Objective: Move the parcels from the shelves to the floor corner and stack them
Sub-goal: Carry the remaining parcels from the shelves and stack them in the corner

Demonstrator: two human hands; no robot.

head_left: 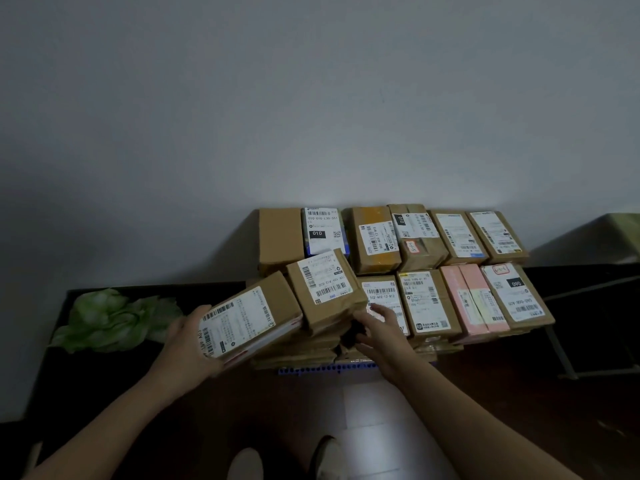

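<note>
Parcels (398, 271) sit stacked in rows against the grey wall (311, 98), and two of them are in the person's hands at the near left edge of the stack. Nearest the camera, two slippered feet (287, 459) stand on a pale patch of floor (381, 407). The left hand (188, 341) clasps a flat brown parcel (249, 317) with a large white label: its thumb lies along the label's near left edge and the other fingers curl underneath, out of sight. This parcel is tilted, its far end raised toward the stack. The right hand (377, 327) reaches in just right of it, fingers spread and bent, their tips pressed against the near right corner of a second brown parcel (325, 289), which leans at an angle over the parcels beneath. Whether those fingers grip that parcel or only push it, I cannot tell. A blue plastic edge (325, 370) shows below the stack, just this side of both hands. Left of the left hand's knuckles lies a crumpled green bag (114, 320) on a dark surface (52, 375). Beyond the right hand's fingertips lie labelled brown parcels and one pink parcel (474, 299), with a further row behind them touching the wall
</note>
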